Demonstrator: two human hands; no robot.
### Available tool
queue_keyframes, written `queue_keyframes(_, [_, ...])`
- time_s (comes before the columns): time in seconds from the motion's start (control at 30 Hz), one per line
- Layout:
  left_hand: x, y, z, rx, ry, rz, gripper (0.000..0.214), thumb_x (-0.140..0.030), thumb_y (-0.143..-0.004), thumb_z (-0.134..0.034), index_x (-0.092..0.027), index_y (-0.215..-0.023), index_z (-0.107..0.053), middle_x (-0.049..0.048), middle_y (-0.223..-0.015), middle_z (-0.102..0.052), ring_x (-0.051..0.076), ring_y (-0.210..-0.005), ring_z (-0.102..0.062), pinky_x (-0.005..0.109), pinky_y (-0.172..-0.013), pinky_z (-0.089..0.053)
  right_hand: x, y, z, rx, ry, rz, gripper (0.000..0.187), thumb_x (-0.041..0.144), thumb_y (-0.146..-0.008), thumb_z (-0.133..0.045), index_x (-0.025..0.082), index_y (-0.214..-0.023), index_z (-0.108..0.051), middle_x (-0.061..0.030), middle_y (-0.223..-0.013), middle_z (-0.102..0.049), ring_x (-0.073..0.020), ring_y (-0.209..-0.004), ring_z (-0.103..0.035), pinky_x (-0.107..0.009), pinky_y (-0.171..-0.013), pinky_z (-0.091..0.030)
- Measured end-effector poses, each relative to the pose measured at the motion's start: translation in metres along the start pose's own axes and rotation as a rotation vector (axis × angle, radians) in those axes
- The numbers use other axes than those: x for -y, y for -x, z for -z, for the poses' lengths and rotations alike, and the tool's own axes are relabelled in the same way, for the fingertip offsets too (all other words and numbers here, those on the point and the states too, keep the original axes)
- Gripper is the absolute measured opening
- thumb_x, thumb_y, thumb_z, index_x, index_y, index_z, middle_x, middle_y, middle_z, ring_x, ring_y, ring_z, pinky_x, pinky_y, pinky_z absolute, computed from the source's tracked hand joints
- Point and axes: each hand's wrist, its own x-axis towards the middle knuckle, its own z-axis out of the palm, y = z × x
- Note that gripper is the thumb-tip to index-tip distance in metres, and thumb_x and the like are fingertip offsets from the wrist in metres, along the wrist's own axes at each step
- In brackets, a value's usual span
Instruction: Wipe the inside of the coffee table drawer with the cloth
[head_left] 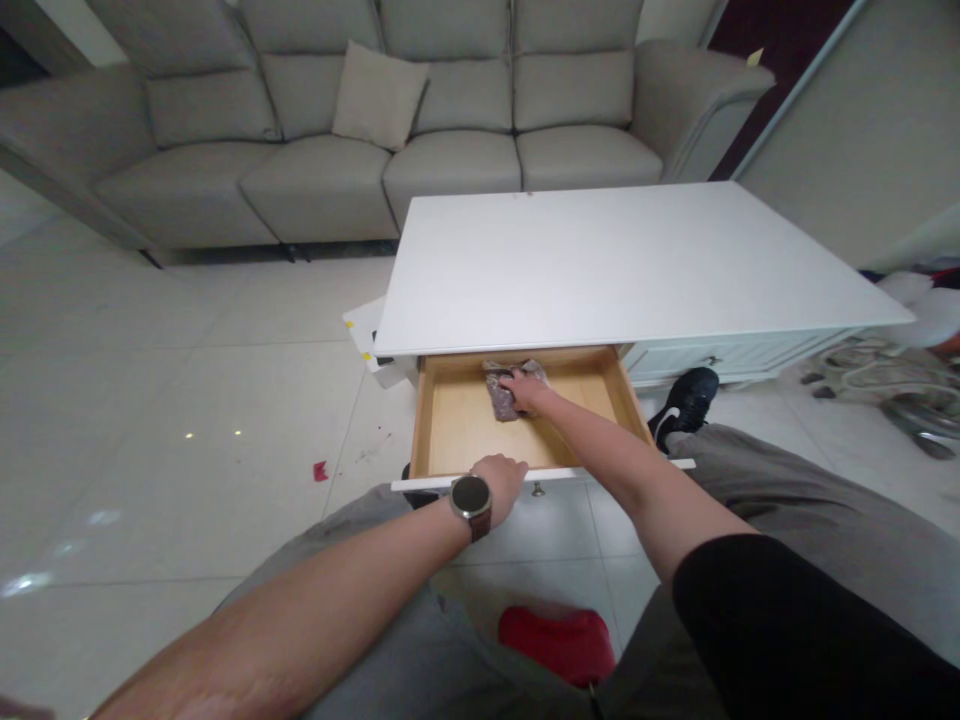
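A wooden drawer point(450, 430) is pulled out of the white coffee table point(622, 260). My left hand point(501, 478), with a watch on its wrist, is closed over the top edge of the drawer's white front. Inside the drawer, toward the back, my right hand point(527, 390) presses down on a crumpled greyish-purple cloth point(504, 402), its fingers bent into it. Part of the cloth is hidden under the hand. A small metal knob point(538, 490) sits on the drawer front, just right of my left hand.
Behind the table stands a long grey sofa point(450, 165) with a beige cushion point(379, 95). A white box point(367, 325) lies by the table's left end. A red object point(556, 643) is on the floor between my legs, and a red scrap point(320, 471) lies at left.
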Motion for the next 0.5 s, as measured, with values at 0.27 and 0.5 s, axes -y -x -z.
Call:
queue_keyframes(0.27, [0.000,0.005,-0.006,-0.059,0.010,0.018,0.034,-0.008,-0.100,-0.044,-0.016,-0.124,-0.067,0.0169,-0.111,-0.075,0.028,-0.107,-0.072,0.037,-0.082,-0.056,-0.123,0.068,-0.011,0.036,0.107,-0.237,0.089,0.027,-0.071,-0.080,0.028,-0.152,-0.045,-0.0201,-0.159,-0.033,-0.0399,-0.130,-0.052,-0.049,-0.101,-0.047])
queue_keyframes(0.5, [-0.002,0.005,-0.009,-0.062,0.026,0.055,0.033,-0.008,-0.099,-0.045,-0.015,-0.123,-0.067,0.0181,-0.109,-0.075,0.030,-0.105,-0.073,0.039,-0.080,-0.057,-0.126,0.119,-0.058,0.217,-0.001,-0.107,0.108,0.028,-0.052,-0.090,0.032,-0.152,-0.048,-0.0152,-0.158,-0.035,-0.0410,-0.132,-0.050,-0.048,-0.104,-0.045])
